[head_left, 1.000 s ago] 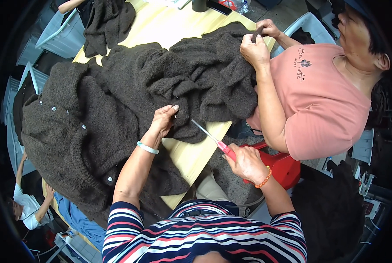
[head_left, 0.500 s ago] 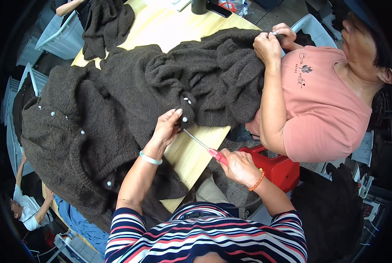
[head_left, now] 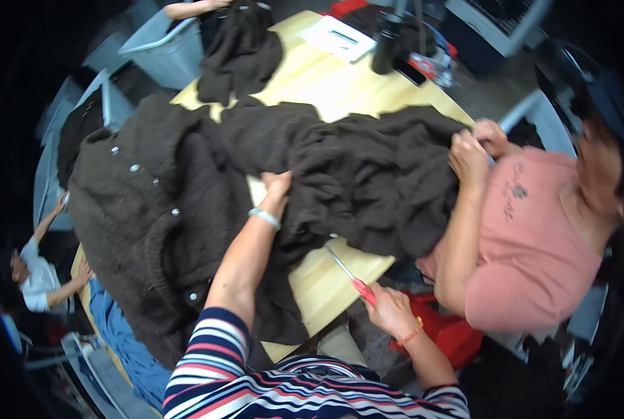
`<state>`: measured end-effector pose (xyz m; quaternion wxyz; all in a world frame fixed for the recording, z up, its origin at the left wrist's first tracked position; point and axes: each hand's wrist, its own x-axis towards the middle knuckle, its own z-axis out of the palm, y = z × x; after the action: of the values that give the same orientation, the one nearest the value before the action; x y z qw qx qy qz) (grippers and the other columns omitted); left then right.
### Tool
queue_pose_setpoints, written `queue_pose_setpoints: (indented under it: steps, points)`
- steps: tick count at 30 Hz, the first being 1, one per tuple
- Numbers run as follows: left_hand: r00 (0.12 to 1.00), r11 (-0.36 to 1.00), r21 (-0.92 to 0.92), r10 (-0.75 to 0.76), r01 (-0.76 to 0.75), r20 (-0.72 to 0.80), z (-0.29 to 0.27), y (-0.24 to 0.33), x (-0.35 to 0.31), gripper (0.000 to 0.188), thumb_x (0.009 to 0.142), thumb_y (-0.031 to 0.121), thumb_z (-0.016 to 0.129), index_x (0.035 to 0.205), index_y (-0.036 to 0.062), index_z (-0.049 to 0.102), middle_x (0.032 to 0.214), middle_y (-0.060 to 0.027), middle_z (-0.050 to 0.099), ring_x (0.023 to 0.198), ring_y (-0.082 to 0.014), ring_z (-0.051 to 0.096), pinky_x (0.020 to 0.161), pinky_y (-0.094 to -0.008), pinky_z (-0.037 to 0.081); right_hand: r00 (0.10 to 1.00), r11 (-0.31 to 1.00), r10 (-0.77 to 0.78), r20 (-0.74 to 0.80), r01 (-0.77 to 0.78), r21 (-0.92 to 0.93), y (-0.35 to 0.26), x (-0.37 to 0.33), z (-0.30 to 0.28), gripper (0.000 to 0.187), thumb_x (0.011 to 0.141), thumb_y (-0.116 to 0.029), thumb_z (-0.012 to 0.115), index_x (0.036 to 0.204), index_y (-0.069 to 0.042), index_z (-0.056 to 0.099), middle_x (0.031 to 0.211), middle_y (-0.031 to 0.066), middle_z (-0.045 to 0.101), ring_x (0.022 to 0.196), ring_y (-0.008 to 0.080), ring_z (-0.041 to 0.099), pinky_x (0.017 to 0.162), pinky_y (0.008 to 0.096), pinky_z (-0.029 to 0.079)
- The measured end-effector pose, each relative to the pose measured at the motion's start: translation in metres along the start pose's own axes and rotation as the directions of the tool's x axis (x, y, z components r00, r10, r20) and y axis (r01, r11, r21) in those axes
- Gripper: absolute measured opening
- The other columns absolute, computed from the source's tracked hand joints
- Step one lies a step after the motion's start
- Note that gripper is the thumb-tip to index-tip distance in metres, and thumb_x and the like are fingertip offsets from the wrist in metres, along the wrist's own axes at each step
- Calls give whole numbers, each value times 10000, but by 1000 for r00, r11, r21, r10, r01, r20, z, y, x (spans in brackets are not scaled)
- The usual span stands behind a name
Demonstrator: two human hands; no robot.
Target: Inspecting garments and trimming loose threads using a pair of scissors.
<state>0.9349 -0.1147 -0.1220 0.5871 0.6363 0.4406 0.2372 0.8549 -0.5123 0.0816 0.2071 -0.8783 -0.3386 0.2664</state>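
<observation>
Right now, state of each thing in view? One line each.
Dark knit garments: rumpled, heaped
Left hand: against the garments, fingers partly hidden
Right hand: closed around red-handled tool
Red-handled tool: metal tip near garment edge, contact unclear
Pink-shirted co-worker's hands: at garments' right end
Black bottle: upright
Phone: lying flat, screen dark
Blue cloth: rumpled
Grey bin, upper left: open-topped

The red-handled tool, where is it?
In the head view, right of centre, the red-handled tool sits in the right hand, its tip beside the dark knit garment.
</observation>
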Motion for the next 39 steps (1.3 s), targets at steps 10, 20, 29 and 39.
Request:
queue_pose_setpoints:
  steps: [10,20,29,39]
  points:
    - [793,804,-594,345,26,502,164,248,-94,762,657,267,852,1242,-73,500,1231,-207,564,1112,-233,568,920,-348,491,982,986,153,106,-145,-86,28,-2,-6,218,882,-243,610,1013,-69,592,816,220,661,782,420,643,720,523,497]
    - [748,71,889,573,-452,335,-142,236,-170,817,614,294,859,1324,109,499,1381,-243,395,1286,-402,375,1021,-515,311,998,997,-28,-51,31,65,-7,19,-23,221,879,-217,626,1041,-75,582,817,210,646,790,406,630,712,506,489]
    - [602,174,767,732,-617,319,-303,174,-187,375,662,-59,665,1008,87,673,843,-85,530,781,-266,558,683,-369,481,909,910,-414,52,411,58,-151,36,-17,212,871,-227,648,1023,-89,594,723,189,631,712,395,634,640,474,490]
    - [684,597,434,726,-675,65,-337,126,-203,356,681,-139,609,979,36,699,926,-112,631,821,-255,653,709,-304,521,904,895,-389,176,417,-160,-236,24,1,201,900,-254,584,989,-74,575,739,203,660,747,401,656,710,511,503]
